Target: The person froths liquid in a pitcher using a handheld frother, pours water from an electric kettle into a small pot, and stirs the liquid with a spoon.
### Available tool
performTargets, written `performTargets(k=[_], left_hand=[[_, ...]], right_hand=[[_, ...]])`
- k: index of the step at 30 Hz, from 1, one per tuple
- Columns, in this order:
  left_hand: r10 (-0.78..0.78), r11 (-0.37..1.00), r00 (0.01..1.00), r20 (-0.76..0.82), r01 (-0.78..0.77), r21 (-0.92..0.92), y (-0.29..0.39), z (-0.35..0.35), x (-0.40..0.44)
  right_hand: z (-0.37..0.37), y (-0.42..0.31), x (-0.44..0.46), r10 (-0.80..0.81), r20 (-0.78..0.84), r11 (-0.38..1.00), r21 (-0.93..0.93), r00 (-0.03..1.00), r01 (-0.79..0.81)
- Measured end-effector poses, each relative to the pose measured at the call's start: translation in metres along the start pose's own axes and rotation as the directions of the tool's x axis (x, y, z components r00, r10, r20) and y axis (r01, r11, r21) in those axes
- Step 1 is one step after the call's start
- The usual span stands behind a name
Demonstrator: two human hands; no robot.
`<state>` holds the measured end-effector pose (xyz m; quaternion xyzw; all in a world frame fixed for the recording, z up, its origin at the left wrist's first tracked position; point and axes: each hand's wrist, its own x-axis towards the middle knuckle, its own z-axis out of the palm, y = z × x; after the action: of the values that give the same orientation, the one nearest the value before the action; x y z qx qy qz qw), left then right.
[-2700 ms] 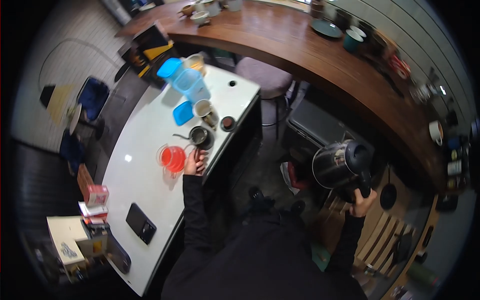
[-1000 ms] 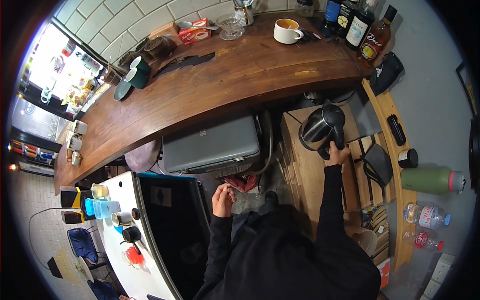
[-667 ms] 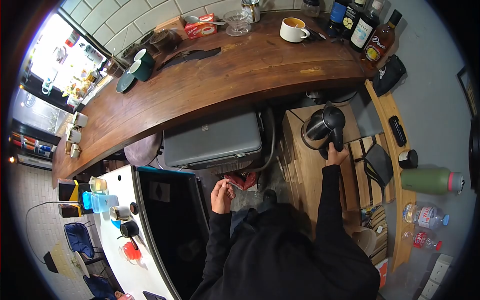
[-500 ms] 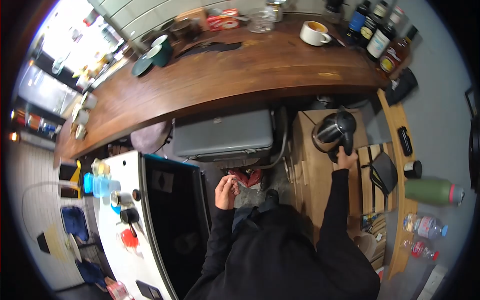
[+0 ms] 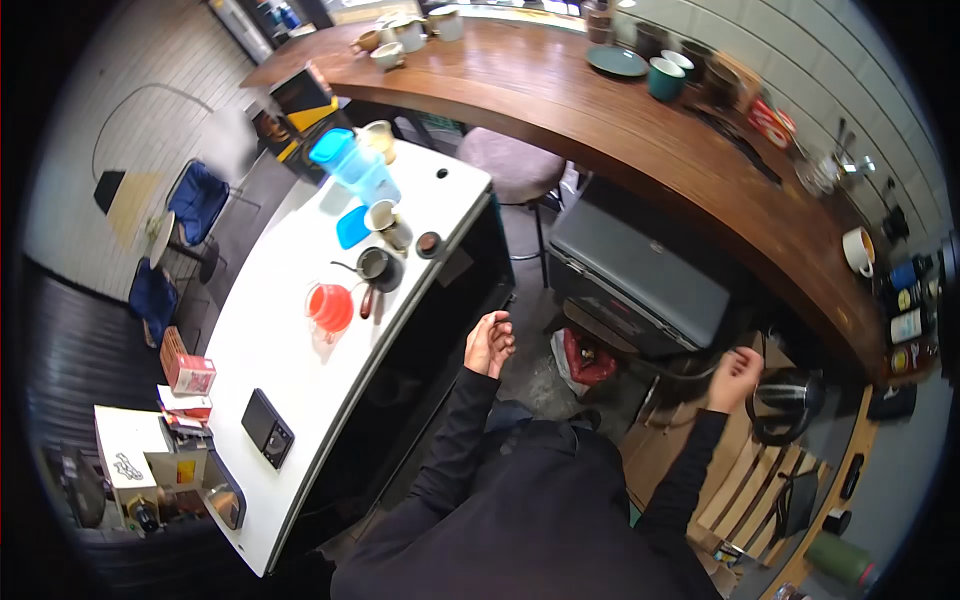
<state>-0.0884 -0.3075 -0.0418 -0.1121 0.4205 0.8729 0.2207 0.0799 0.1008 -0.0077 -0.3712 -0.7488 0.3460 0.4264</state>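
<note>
My left hand [image 5: 490, 343] is raised over the floor gap beside the white table [image 5: 255, 340], fingers loosely curled and apart, holding nothing. My right hand [image 5: 735, 378] hangs in the air just left of the black kettle [image 5: 787, 405], not gripping it; its fingers are curled and a little blurred. The kettle stands on the wooden surface under the counter. On the white table are a red dripper [image 5: 330, 307], a small dark pot [image 5: 379, 270] with a brown handle, a metal cup [image 5: 388, 225], a round dark-topped item [image 5: 429, 245] and blue containers [image 5: 365, 175].
A long wooden counter [image 5: 560, 90] curves across the top, bearing green cups [image 5: 666, 78], a plate [image 5: 617, 61] and a white mug [image 5: 858, 252]. Under it are a grey case [image 5: 640, 265] and a stool [image 5: 510, 165]. A red bag [image 5: 588, 362] lies on the floor.
My right hand has let go of the kettle and moved away from it. The view has swung left towards the white table. My left hand remains raised, its fingers now more spread.
</note>
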Motion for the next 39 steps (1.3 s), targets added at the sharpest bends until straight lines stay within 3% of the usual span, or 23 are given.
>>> performTargets(k=[2,3,5,6,9,15,17,20,21,23,25,28,30,33,35,37,39], left_hand=[[-0.006,0.999,0.99,-0.141,0.0,-0.037,0.017,-0.044,0.002],[-0.003,0.999,0.978,-0.21,-0.007,-0.044,0.026,-0.06,-0.001],[0.011,0.994,0.97,-0.241,-0.037,-0.101,0.045,-0.09,-0.012],[0.025,0.992,0.967,-0.252,-0.055,-0.114,0.055,-0.105,-0.018],[0.009,0.993,0.968,-0.249,-0.037,-0.109,0.081,-0.134,-0.035],[0.017,1.0,0.983,-0.184,-0.021,-0.016,0.117,-0.164,-0.079],[0.011,1.0,0.993,-0.115,-0.01,0.008,0.119,-0.171,-0.087],[0.029,0.999,0.994,-0.107,-0.027,0.018,0.121,-0.178,-0.093],[0.035,0.999,0.994,-0.106,-0.032,0.032,0.124,-0.178,-0.095],[0.053,0.998,0.992,-0.114,-0.048,0.042,0.129,-0.177,-0.098],[0.068,0.996,0.991,-0.119,-0.061,0.057,0.138,-0.178,-0.101],[0.137,0.979,0.984,-0.112,-0.117,0.165,0.159,-0.179,-0.107],[0.247,0.951,0.961,-0.126,-0.216,0.221,0.176,-0.18,-0.11],[0.357,0.919,0.918,-0.174,-0.312,0.24,0.198,-0.18,-0.106],[0.408,0.897,0.891,-0.199,-0.351,0.269,0.211,-0.177,-0.098],[0.534,0.82,0.816,-0.22,-0.437,0.37,0.222,-0.176,-0.091],[0.559,0.807,0.795,-0.234,-0.459,0.371,0.231,-0.171,-0.086]], right_hand=[[0.073,-0.065,-0.035,-0.136,0.24,0.991,0.016,0.961,0.136],[0.111,-0.089,-0.054,-0.215,0.356,0.976,0.117,0.91,0.184],[0.176,-0.146,-0.093,-0.257,0.618,0.959,0.261,0.743,0.115],[0.208,-0.164,-0.11,-0.32,0.674,0.937,0.329,0.666,0.117],[0.3,-0.206,-0.152,-0.48,0.743,0.87,0.473,0.466,0.14],[0.411,-0.247,-0.195,-0.497,0.794,0.838,0.335,0.35,0.43],[0.427,-0.252,-0.197,-0.413,0.874,0.827,0.242,0.257,0.507],[0.433,-0.255,-0.202,-0.417,0.87,0.79,0.202,0.265,0.578],[0.44,-0.25,-0.205,-0.482,0.819,0.777,0.235,0.311,0.584],[0.443,-0.242,-0.202,-0.534,0.793,0.74,0.269,0.295,0.617],[0.435,-0.247,-0.195,-0.587,0.729,0.75,0.325,0.354,0.576],[0.393,-0.293,-0.184,-0.53,0.765,0.82,0.352,0.365,0.452],[0.367,-0.324,-0.186,-0.55,0.745,0.826,0.42,0.378,0.375],[0.348,-0.356,-0.198,-0.599,0.763,0.797,0.538,0.244,0.274],[0.351,-0.366,-0.209,-0.61,0.778,0.779,0.552,0.153,0.299],[0.362,-0.366,-0.221,-0.62,0.778,0.76,0.565,0.099,0.321],[0.374,-0.361,-0.23,-0.611,0.789,0.755,0.556,0.066,0.347]])
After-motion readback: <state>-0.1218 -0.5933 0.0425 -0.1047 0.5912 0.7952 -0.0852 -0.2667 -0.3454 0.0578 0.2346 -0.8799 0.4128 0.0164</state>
